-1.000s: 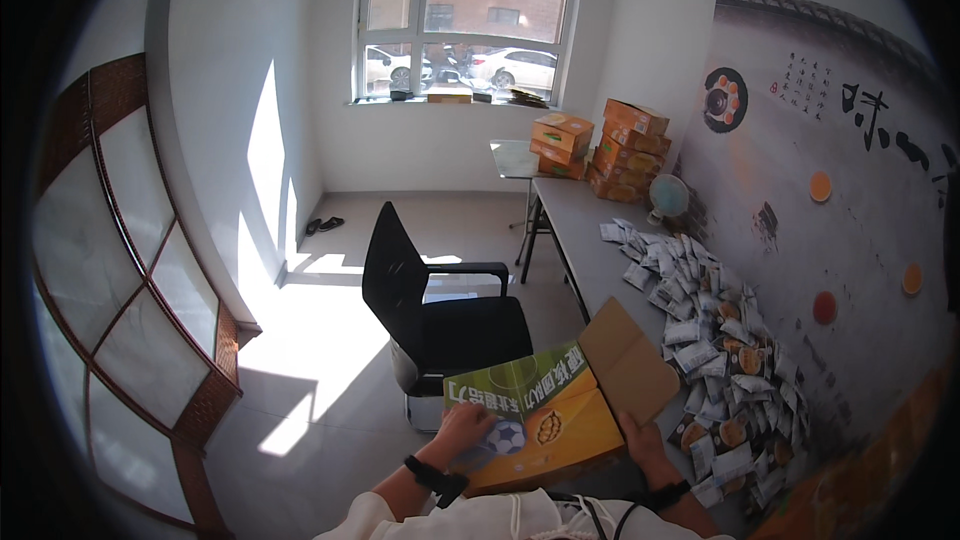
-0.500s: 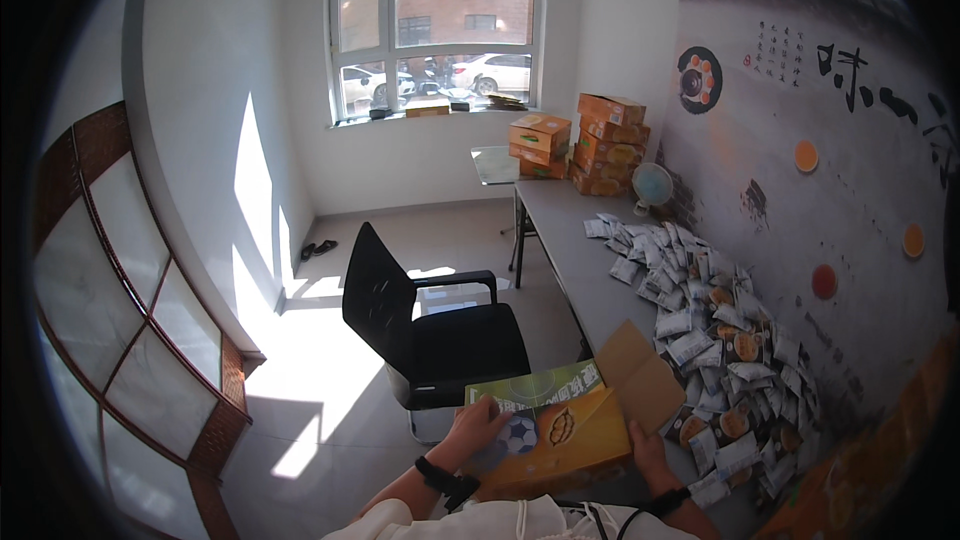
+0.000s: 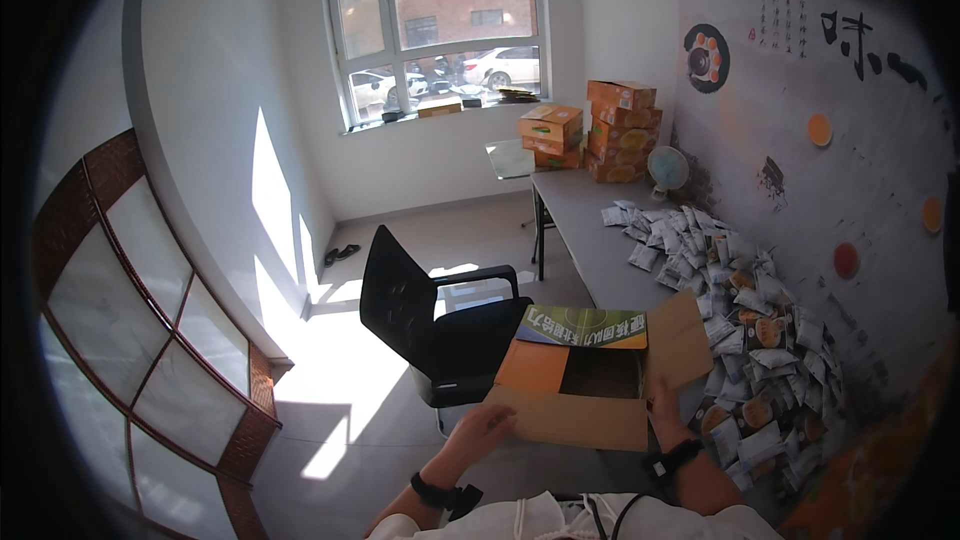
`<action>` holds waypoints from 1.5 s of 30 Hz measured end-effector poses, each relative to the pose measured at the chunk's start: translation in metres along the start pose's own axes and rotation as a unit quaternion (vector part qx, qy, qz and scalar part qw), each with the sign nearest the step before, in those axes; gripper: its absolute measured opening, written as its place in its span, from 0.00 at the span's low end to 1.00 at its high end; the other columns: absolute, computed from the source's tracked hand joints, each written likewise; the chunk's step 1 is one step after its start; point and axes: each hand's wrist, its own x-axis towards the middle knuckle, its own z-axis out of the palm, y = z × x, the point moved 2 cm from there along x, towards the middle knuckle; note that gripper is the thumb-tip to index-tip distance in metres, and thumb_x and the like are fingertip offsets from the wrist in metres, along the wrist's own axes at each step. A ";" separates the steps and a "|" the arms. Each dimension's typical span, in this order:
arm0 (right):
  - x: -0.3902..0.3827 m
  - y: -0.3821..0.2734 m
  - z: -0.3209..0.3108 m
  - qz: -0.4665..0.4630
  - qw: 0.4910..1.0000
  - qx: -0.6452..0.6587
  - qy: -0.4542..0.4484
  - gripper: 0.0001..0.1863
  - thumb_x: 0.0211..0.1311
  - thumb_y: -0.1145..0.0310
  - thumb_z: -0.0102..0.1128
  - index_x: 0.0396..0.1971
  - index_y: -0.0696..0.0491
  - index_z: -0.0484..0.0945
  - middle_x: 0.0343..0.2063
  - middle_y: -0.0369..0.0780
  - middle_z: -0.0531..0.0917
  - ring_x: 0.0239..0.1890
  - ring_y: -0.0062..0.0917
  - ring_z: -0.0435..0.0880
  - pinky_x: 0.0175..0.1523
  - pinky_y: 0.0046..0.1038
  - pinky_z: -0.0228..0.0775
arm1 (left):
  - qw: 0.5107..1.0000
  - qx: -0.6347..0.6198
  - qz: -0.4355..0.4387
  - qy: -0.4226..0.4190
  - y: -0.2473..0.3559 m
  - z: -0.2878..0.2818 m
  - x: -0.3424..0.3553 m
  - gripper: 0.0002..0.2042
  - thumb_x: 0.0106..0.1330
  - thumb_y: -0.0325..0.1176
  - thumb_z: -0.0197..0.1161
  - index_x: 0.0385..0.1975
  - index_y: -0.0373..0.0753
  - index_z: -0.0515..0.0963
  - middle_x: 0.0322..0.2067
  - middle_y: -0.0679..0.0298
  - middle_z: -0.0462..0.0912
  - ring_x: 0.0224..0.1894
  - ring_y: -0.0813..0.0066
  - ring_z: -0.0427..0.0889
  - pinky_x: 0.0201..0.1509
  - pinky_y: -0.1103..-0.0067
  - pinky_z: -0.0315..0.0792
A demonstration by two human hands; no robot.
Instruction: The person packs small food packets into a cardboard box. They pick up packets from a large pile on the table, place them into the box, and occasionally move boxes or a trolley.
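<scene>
An open cardboard box [image 3: 540, 370] with green, orange and plain brown flaps is held before me, its dark inside showing. My left hand [image 3: 483, 423] is closed on the near left corner of its brown front flap, fingers curled at the edge. My right hand [image 3: 664, 412] grips the box at its right side, partly hidden by a raised brown flap. Beside it, on the grey table [image 3: 585, 215], lies a long heap of small silver and printed packets [image 3: 745, 310].
Orange boxes [image 3: 622, 130] are stacked at the table's far end, beside a small fan [image 3: 665, 170] and glass-topped stand [image 3: 508, 160]. A black chair [image 3: 395, 320] stands left of the table. A screen partition [image 3: 145, 310] is at left, dark slippers [image 3: 340, 253] by the wall, a window [image 3: 430, 15] ahead.
The box has opened up: the yellow printed front flap has folded down toward me, showing its brown side and the box's inside. Both hands have shifted with it, slightly to the right.
</scene>
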 end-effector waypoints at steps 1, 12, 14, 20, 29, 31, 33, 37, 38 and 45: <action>0.007 0.006 0.002 0.009 1.000 0.022 -0.016 0.27 0.63 0.52 0.47 0.51 0.61 0.67 0.46 0.39 0.72 0.46 0.27 0.71 0.48 0.28 0.64 | 1.000 -0.011 -0.004 0.007 -0.008 0.002 -0.002 0.14 0.62 0.38 0.56 0.40 0.33 0.75 0.34 0.56 0.78 0.38 0.70 0.77 0.39 0.79 0.71; -0.054 -0.059 0.067 -0.033 0.997 -0.044 -0.053 0.33 0.62 0.46 0.47 0.53 0.61 0.64 0.44 0.39 0.71 0.43 0.24 0.71 0.47 0.24 0.65 | 0.931 -0.265 -0.195 0.161 -0.109 0.033 -0.013 0.26 0.62 0.49 0.53 0.53 0.37 0.61 0.44 0.56 0.75 0.41 0.61 0.76 0.48 0.71 0.68; -0.066 -0.061 0.066 -0.079 0.992 -0.087 -0.052 0.32 0.63 0.47 0.46 0.53 0.62 0.63 0.44 0.40 0.72 0.44 0.25 0.71 0.48 0.25 0.64 | 0.872 -0.372 -0.257 0.187 -0.113 0.034 -0.014 0.34 0.59 0.39 0.60 0.58 0.43 0.44 0.45 0.53 0.70 0.40 0.62 0.77 0.47 0.69 0.71; -0.108 -0.045 0.058 -0.148 0.971 -0.143 -0.125 0.26 0.64 0.52 0.46 0.49 0.61 0.67 0.43 0.41 0.74 0.44 0.27 0.73 0.48 0.29 0.64 | 0.775 -0.497 -0.353 0.167 -0.123 0.051 -0.030 0.48 0.56 0.32 0.64 0.59 0.49 0.24 0.45 0.50 0.67 0.38 0.64 0.77 0.44 0.69 0.75; -0.132 -0.054 0.067 -0.173 0.938 -0.260 -0.150 0.19 0.62 0.57 0.51 0.39 0.59 0.73 0.34 0.46 0.77 0.39 0.38 0.75 0.44 0.35 0.65 | 0.852 -0.373 -0.362 0.069 -0.127 0.090 -0.036 0.51 0.56 0.35 0.65 0.60 0.49 0.21 0.47 0.52 0.67 0.43 0.61 0.76 0.45 0.66 0.74; -0.132 -0.053 0.073 -0.235 0.917 -0.264 -0.185 0.18 0.61 0.59 0.52 0.39 0.60 0.72 0.35 0.48 0.77 0.40 0.42 0.74 0.46 0.36 0.64 | 0.884 -0.323 -0.338 0.025 -0.154 0.104 -0.036 0.46 0.54 0.36 0.65 0.62 0.46 0.34 0.48 0.54 0.67 0.45 0.61 0.75 0.45 0.66 0.73; -0.134 -0.056 0.081 -0.263 0.908 -0.261 -0.195 0.17 0.61 0.60 0.52 0.40 0.60 0.72 0.36 0.49 0.76 0.41 0.45 0.73 0.47 0.37 0.63 | 0.928 -0.244 -0.279 -0.046 -0.203 0.124 -0.039 0.39 0.52 0.37 0.66 0.60 0.43 0.47 0.48 0.56 0.68 0.46 0.61 0.75 0.46 0.67 0.72; -0.136 -0.057 0.083 -0.286 0.899 -0.254 -0.214 0.16 0.61 0.63 0.52 0.43 0.59 0.71 0.38 0.46 0.77 0.42 0.39 0.75 0.47 0.33 0.64 | 0.985 -0.007 -0.059 -0.160 -0.206 0.125 -0.044 0.33 0.49 0.42 0.68 0.54 0.40 0.60 0.46 0.58 0.71 0.49 0.60 0.73 0.45 0.71 0.70; -0.137 -0.056 0.082 -0.280 0.900 -0.257 -0.214 0.16 0.61 0.63 0.52 0.43 0.59 0.71 0.38 0.46 0.77 0.42 0.39 0.75 0.46 0.33 0.64 | 0.981 0.056 0.002 -0.185 -0.203 0.126 -0.047 0.32 0.48 0.43 0.68 0.52 0.40 0.62 0.46 0.59 0.71 0.50 0.60 0.73 0.45 0.72 0.69; -0.140 -0.058 0.082 -0.185 0.901 -0.308 -0.244 0.18 0.61 0.59 0.51 0.41 0.59 0.72 0.34 0.51 0.76 0.41 0.46 0.74 0.44 0.38 0.65 | 0.820 -0.308 -0.483 0.017 -0.224 0.156 -0.041 0.54 0.46 0.51 0.70 0.62 0.38 0.34 0.51 0.47 0.65 0.55 0.64 0.66 0.48 0.66 0.69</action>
